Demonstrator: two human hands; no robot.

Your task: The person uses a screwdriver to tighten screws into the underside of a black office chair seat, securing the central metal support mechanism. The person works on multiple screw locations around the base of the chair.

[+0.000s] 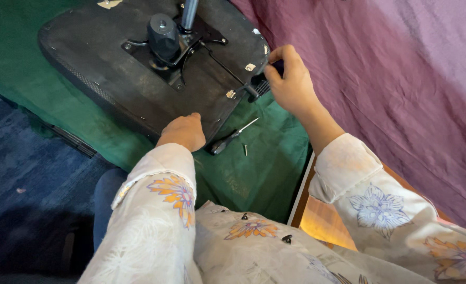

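Chair seat [138, 68] lying upside-down on green cloth [264, 168]; left hand [183, 131] pressing its near edge, right hand [291, 79] closing around a black knob [256, 87] at its right edge; screwdriver [230, 138] lying just beside.

The chair seat's [138, 63] far edge and its metal post [189, 13] are cut off at the frame's top; the left hand's [183, 131] fingers are hidden under the seat's near rim.

Black chair seat [138, 68] on a green cloth [254, 168]; mauve curtain [401, 89]; dark blue carpet [28, 173]; white sleeves [154, 210] patterned with orange and pale blue flowers.
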